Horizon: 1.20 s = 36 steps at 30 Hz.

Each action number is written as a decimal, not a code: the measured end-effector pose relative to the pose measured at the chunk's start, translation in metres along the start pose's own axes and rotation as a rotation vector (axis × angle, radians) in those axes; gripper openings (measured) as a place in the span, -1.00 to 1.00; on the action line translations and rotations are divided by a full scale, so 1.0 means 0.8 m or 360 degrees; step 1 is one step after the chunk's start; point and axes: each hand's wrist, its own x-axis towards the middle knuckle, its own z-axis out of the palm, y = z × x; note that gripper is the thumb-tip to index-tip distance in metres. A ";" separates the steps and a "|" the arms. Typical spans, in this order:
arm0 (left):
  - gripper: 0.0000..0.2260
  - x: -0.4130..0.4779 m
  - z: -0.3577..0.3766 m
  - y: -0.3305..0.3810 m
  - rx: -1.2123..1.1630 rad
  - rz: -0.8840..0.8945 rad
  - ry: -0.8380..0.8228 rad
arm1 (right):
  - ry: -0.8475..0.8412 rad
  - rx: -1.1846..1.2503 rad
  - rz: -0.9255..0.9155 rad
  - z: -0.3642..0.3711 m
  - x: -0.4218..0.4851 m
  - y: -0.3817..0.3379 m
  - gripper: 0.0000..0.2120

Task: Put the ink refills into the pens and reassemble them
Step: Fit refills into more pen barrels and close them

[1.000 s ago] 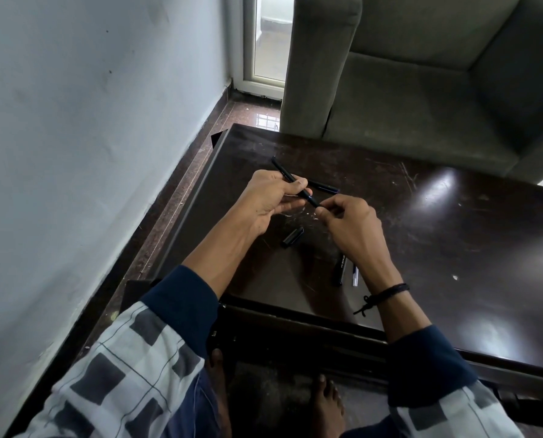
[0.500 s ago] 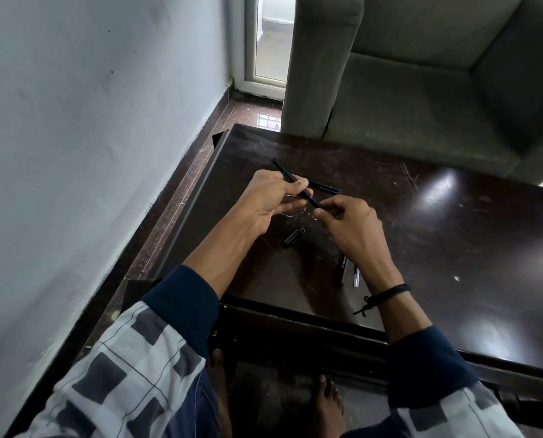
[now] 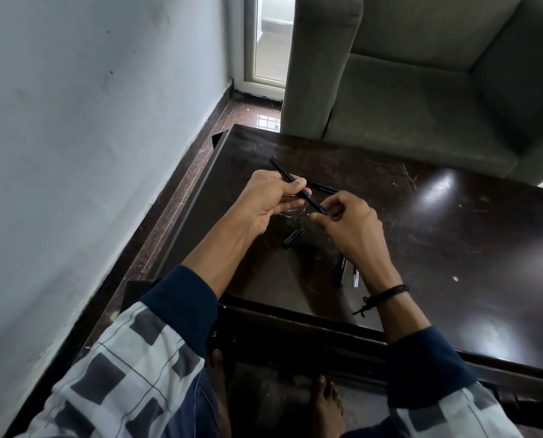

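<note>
Over tabletop [image 3: 453, 248] near its left edge, left hand [image 3: 270, 200] grip holds pen [image 3: 298, 186], right hand [image 3: 352, 229] grip pinches its tip; cap [image 3: 293, 238] lies between wrists; surface stretches rightward.

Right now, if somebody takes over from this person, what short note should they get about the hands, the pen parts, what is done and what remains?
Left hand grips the pen barrel above the table. Right hand pinches its near end; whether a refill is inside cannot be seen.
On the table: a loose cap just this side of the hands, another pen behind them, a black piece and a thin clear piece by the right wrist.
Done: nothing plainly finished. Left: complete this pen, cap it, then assemble the remaining pieces.
</note>
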 end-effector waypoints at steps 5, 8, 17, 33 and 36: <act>-0.93 -0.001 0.001 0.000 0.0008 -0.0006 -0.0007 | -0.0018 -0.0026 0.0028 -0.001 0.000 0.000 -0.92; -0.93 0.001 0.000 0.001 0.0004 -0.0009 0.0005 | -0.0047 -0.0032 0.0005 -0.001 -0.001 -0.002 -0.89; -0.92 0.000 0.000 0.000 0.0003 -0.0009 -0.0008 | -0.0048 -0.0034 0.0022 -0.001 0.000 -0.002 -0.92; -0.94 0.004 -0.004 0.000 -0.0002 0.0009 -0.0004 | -0.0063 -0.0026 -0.0031 0.000 -0.002 -0.004 -0.82; -0.93 0.004 -0.003 0.000 0.0001 0.0008 -0.0007 | -0.0004 -0.0017 -0.0011 0.000 -0.001 -0.002 -0.87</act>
